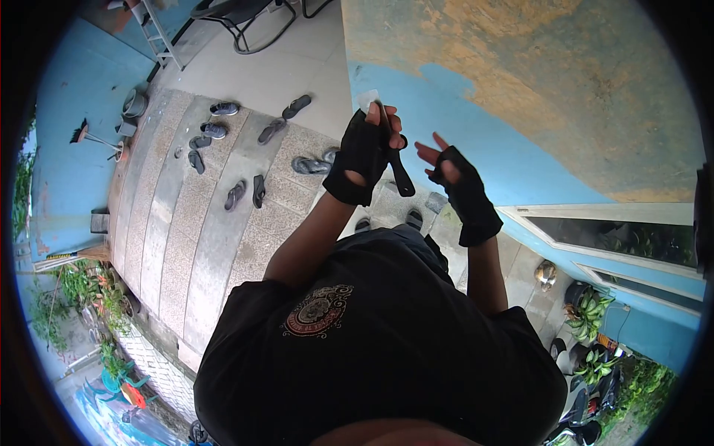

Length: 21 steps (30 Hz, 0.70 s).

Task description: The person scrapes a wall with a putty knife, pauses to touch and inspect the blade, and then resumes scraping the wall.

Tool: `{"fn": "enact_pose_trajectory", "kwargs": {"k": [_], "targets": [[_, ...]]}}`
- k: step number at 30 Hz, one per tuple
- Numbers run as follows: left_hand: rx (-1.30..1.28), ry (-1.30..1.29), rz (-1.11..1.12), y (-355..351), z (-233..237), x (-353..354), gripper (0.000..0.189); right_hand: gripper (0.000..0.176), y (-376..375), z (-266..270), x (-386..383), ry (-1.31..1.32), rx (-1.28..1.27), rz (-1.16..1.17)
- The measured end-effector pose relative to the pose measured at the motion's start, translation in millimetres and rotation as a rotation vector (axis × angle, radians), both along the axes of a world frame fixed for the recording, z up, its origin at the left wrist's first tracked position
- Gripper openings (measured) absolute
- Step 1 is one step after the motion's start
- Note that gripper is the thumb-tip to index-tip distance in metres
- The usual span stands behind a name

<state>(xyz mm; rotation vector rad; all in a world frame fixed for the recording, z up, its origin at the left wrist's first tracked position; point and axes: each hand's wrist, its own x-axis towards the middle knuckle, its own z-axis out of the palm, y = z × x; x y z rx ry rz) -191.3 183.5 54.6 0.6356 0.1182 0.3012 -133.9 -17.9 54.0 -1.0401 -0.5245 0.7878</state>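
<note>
My left hand (372,141), in a black fingerless glove, is closed around a scraper (402,180). Its black handle hangs down below the fingers, and a pale, flat, blade-like end shows above the thumb; the middle is hidden by the hand. To the right, my right hand (454,175) wears a matching glove. It is raised with fingers apart and holds nothing. Both hands are in front of the wall (513,149), apart from it. That wall is light blue below, with a patchy brown and grey-green area above.
Several sandals and shoes (213,131) lie on the striped paving (171,215) to the left. A ladder (160,37) and a chair (245,26) stand at the back. White-framed windows (617,230), potted plants (589,308) and a motorbike are on the right.
</note>
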Motion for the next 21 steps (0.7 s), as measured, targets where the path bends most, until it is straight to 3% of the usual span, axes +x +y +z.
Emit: {"fn": "enact_pose_trajectory", "kwargs": {"k": [2,4,6,9,10,12,16,20,21], "targets": [[-0.018,-0.028,-0.01,-14,-2,3,0.038,0.043,-4,-18,-6,-0.505,-0.567,-0.029],[0.054,-0.004,-0.014,-26,-5,7,0.042,0.021,0,5,-23,-0.634,-0.667,0.011],[0.163,0.042,-0.016,-35,-5,10,0.046,0.022,-1,3,-31,-0.673,-0.625,-0.01],[0.127,-0.002,-0.08,-44,-7,19,0.049,0.019,-8,-9,-31,-0.286,-0.61,-0.086],[0.123,-0.007,-0.086,-46,-8,22,0.049,0.019,-13,-13,-29,-0.288,-0.615,-0.092],[0.099,-0.011,-0.196,-53,-12,27,0.051,0.012,-25,-17,-24,-0.07,-0.377,-0.088],[0.117,-0.002,-0.24,-82,-25,44,0.05,0.019,-46,-11,-8,0.059,-0.316,-0.119],[-0.025,0.06,-0.321,-103,-52,66,0.049,0.032,-62,6,20,0.109,-0.323,-0.107],[-0.058,0.058,-0.289,-112,-53,75,0.049,0.028,-68,2,30,0.288,-0.157,0.005]]}}
